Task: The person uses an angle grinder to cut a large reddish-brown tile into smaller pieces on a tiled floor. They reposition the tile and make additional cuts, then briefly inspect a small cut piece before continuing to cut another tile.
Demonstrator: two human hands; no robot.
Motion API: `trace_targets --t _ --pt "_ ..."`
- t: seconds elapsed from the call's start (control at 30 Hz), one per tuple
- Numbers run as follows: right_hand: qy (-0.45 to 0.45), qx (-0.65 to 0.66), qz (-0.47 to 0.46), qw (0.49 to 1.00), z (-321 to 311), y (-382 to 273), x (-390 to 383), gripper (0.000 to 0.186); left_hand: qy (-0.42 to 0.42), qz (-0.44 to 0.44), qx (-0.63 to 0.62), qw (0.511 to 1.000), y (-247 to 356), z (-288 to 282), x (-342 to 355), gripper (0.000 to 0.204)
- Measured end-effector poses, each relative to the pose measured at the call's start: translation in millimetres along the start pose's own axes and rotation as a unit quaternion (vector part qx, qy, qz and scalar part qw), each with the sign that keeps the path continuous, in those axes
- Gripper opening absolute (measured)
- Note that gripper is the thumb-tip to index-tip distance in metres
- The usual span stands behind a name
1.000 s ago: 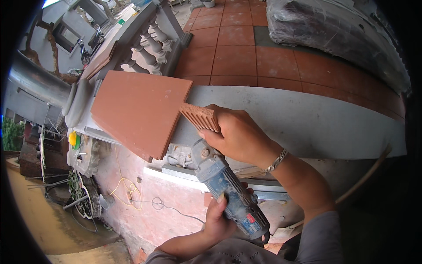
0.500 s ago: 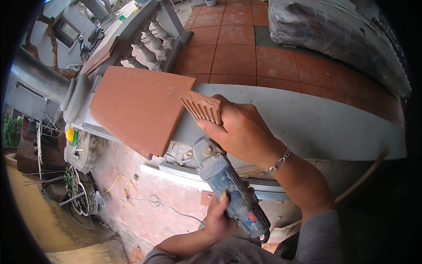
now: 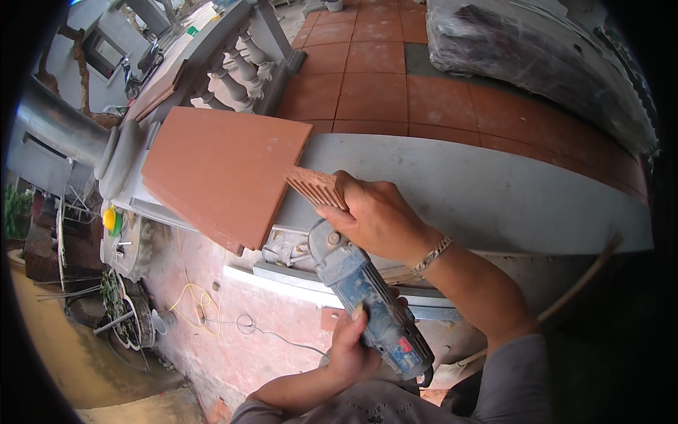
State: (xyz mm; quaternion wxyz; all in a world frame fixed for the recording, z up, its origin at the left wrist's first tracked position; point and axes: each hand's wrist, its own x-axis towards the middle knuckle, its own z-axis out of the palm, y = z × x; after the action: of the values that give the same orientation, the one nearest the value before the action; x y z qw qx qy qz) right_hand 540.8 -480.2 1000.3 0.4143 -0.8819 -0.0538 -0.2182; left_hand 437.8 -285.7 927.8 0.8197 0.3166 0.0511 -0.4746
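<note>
My left hand [image 3: 351,348] is wrapped round the body of a blue angle grinder [image 3: 374,307], its grey gear head pointing up and away from me. Between the thumb and fingers of my right hand [image 3: 385,215] is a small cut piece of terracotta tile [image 3: 316,188], ribbed on one face and rough along its top edge. That piece is close to the right edge of a large terracotta tile [image 3: 222,173], which lies on the grey ledge [image 3: 452,191]. Whether the two touch, I cannot tell. The grinder's disc is hidden.
Beyond the ledge spreads a red tiled floor [image 3: 374,67], with a plastic-wrapped bulky object [image 3: 530,67] at far right. Balusters [image 3: 244,67] stand at the back left. Below, a cable [image 3: 286,340] and a yellow cord [image 3: 187,300] lie on the pinkish ground.
My right hand has lowered slightly toward me and to the left with the small tile piece, which is tilted a little differently. The grinder in my left hand is almost unmoved.
</note>
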Motion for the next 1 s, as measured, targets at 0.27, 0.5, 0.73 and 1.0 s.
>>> trace_targets --t 0.27,0.5,0.73,1.0 --pt "0.073 0.04 -0.049 0.995 -11.3 0.1 -1.9 0.023 0.003 0.007 -0.008 1.0 -2.4 -0.9 1.1 0.079" --pt "0.127 0.033 -0.1 0.986 -8.7 7.0 2.5 0.024 -0.005 -0.009 -0.018 1.0 -0.6 -2.4 0.7 0.078" --pt "0.057 0.044 -0.036 0.997 -5.6 8.6 1.0 0.026 -0.012 0.002 0.005 1.0 2.8 2.1 0.5 0.077" --pt "0.022 0.024 -0.031 0.999 -3.1 11.8 1.9 0.027 -0.009 -0.008 0.0 1.0 3.6 2.2 0.5 0.078"
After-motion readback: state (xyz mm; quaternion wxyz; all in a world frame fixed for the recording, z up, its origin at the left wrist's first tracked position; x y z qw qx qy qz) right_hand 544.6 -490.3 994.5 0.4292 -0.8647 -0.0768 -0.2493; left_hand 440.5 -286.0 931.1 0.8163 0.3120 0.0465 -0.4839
